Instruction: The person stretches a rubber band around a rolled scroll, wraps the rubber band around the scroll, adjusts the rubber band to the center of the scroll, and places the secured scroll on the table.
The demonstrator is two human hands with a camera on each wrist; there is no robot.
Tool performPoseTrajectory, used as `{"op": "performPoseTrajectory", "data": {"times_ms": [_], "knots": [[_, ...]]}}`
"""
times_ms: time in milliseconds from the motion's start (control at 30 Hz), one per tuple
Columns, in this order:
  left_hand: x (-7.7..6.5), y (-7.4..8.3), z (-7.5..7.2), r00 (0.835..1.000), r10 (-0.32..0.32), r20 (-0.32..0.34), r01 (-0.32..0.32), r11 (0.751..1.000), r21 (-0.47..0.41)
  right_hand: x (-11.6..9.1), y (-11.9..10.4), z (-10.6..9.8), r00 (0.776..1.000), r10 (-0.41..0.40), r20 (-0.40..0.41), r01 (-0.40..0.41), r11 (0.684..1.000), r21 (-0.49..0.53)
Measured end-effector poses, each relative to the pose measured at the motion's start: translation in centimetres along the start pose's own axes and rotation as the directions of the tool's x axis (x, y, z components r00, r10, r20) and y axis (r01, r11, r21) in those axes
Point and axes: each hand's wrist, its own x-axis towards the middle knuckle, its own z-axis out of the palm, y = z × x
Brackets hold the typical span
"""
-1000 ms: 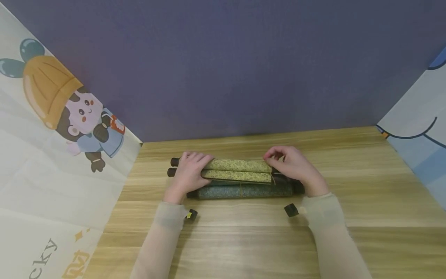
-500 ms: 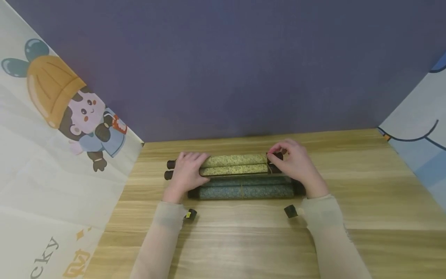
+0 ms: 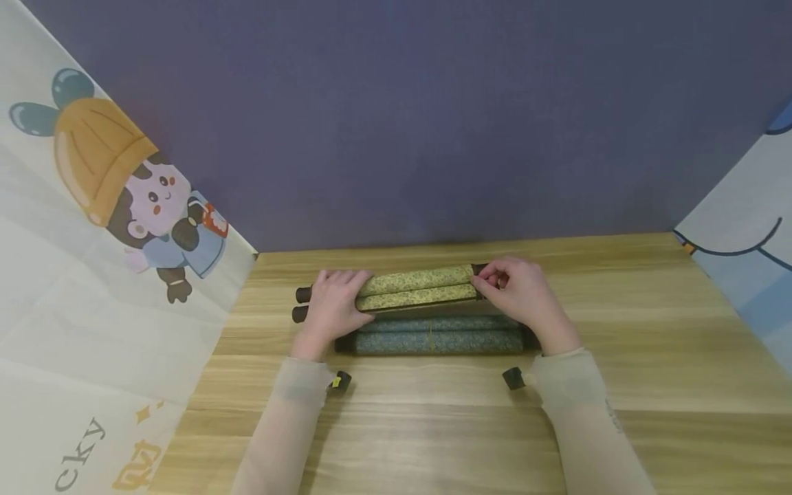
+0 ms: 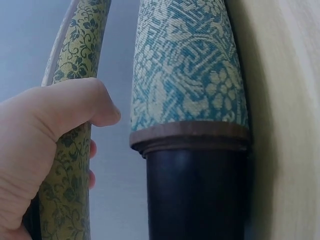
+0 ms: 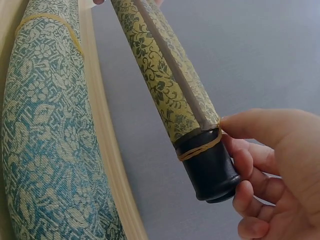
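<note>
A yellow-green scroll (image 3: 421,280) with a leafy brocade pattern and dark end knobs is raised at a slight slant. My left hand (image 3: 334,302) grips it near its left end, thumb over the front, as the left wrist view also shows. At the other end my right hand (image 3: 520,292) pinches a rubber band (image 5: 200,150) between thumb and finger, its other fingers curled beside the dark knob (image 5: 212,175). The band loops round that knob, just past the fabric edge. Below lies a blue scroll (image 3: 433,340) on the wooden table, with its own rubber band (image 5: 50,17) round its middle.
The wooden table (image 3: 433,440) meets a dark blue back panel (image 3: 433,137). A white printed panel (image 3: 62,289) stands at the left, and another printed panel (image 3: 742,206) at the right. Small black camera pieces stick out beside both wrists.
The yellow-green scroll's right end has swung up, away from the blue scroll, uncovering more of it. My right hand stays at that end, shifting slightly; my left keeps its grip.
</note>
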Motion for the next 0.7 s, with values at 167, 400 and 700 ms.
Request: {"op": "performPoseTrajectory", "data": {"times_ms": [167,400,700], "knots": [[0.0,0.3,-0.3,1.000,-0.006,-0.001,0.006,1.000,0.018,0.1,-0.2,0.0,1.000,-0.004,0.003,0.004,1.000,-0.015],[0.1,0.6,-0.3,1.000,-0.007,0.007,0.006,1.000,0.028,0.1,-0.3,0.4,0.999,-0.025,-0.027,0.024,0.998,-0.051],[0.2,0.6,0.0,1.000,-0.010,-0.024,0.011,0.999,0.037,0.4,-0.4,1.1,0.993,-0.081,-0.086,0.076,0.995,-0.065]]}}
